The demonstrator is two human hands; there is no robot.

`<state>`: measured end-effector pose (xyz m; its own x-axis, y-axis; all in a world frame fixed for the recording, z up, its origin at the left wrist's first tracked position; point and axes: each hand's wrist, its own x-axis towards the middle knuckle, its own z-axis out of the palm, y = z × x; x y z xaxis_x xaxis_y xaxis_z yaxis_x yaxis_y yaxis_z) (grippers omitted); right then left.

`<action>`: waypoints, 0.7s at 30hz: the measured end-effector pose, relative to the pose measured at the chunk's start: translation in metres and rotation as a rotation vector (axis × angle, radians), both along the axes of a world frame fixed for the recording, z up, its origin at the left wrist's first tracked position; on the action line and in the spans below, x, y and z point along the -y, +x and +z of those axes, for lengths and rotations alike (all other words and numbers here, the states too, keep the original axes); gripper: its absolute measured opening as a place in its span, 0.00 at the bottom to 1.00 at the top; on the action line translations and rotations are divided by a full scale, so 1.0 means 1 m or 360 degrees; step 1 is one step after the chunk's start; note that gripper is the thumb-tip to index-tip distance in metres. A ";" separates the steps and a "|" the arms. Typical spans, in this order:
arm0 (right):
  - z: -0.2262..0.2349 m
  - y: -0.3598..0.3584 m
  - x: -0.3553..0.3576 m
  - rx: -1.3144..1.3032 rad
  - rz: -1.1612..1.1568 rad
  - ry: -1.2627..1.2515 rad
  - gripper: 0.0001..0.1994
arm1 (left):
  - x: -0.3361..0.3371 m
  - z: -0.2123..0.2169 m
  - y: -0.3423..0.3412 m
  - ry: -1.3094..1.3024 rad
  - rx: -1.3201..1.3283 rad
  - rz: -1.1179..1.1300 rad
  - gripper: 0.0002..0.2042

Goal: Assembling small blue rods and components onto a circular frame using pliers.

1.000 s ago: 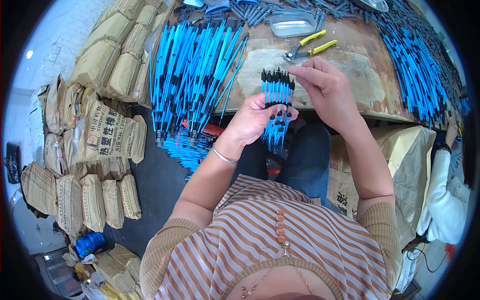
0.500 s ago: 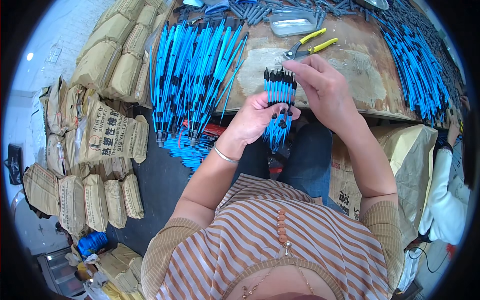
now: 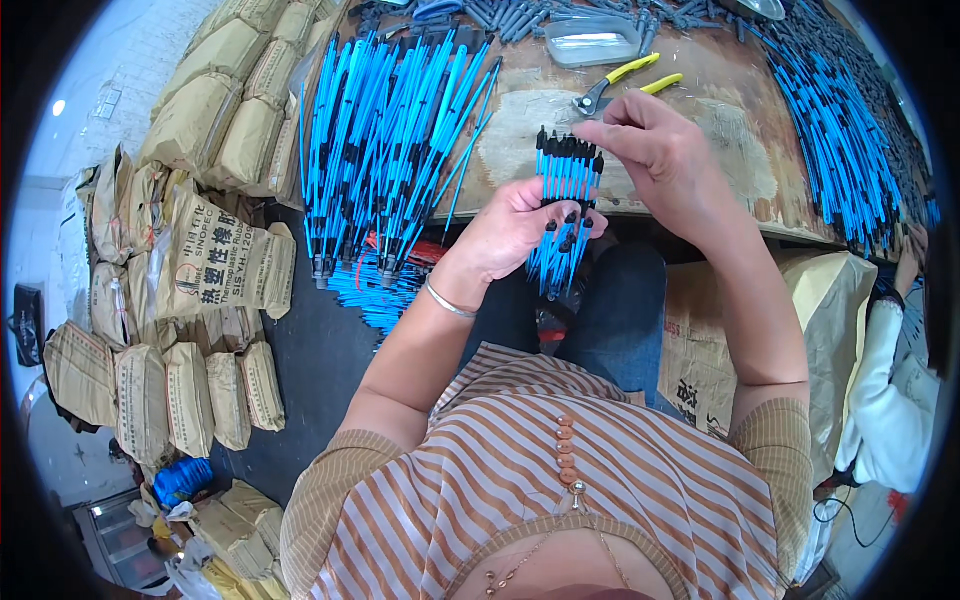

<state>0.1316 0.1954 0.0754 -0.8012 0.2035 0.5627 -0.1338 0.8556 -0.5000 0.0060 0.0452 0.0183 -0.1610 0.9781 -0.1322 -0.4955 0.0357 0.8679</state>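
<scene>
A bundle of thin blue rods with black tips point(image 3: 567, 182) is gripped upright in my left hand point(image 3: 508, 232), whose thumb and fingers close around it above my lap. More black pieces show below that thumb. My right hand point(image 3: 660, 152) is at the top of the bundle, thumb and index finger pinched together beside the black tips. Whatever lies between those fingertips is too small to make out. Yellow-handled cutting pliers point(image 3: 632, 70) lie on the wooden table point(image 3: 530, 100) just beyond my right hand.
A large pile of similar blue rods point(image 3: 385, 150) overhangs the table edge at left; another pile point(image 3: 830, 140) lies at right. Beyond the pliers is a clear plastic tray point(image 3: 594, 44) near loose grey parts point(image 3: 510, 18). Stacked paper sacks point(image 3: 190, 120) stand left. A co-worker's sleeve point(image 3: 885, 400) shows far right.
My right hand has shifted slightly right, its fingertips staying near the black tips. The left hand still holds the bundle. The whole view has shifted slightly.
</scene>
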 end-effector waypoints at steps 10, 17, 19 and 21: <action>0.006 0.001 0.007 0.0079 -0.0134 0.0127 0.12 | -0.002 -0.002 0.001 -0.0034 -0.0075 0.0034 0.12; 0.010 0.002 0.007 0.0229 -0.0025 -0.0068 0.16 | -0.002 0.002 0.001 -0.0061 -0.0164 0.0033 0.12; 0.010 0.001 0.007 0.0291 0.0008 -0.0113 0.18 | -0.002 0.001 0.001 -0.0063 -0.0181 0.0036 0.12; 0.007 -0.004 0.010 0.0061 0.0184 -0.0585 0.23 | -0.003 0.000 0.004 -0.0113 -0.0159 0.0089 0.11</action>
<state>0.1274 0.1855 0.0826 -0.8498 0.2930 0.4381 -0.1944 0.5985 -0.7772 0.0099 0.0486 0.0182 -0.2311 0.9558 -0.1816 -0.4096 0.0737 0.9093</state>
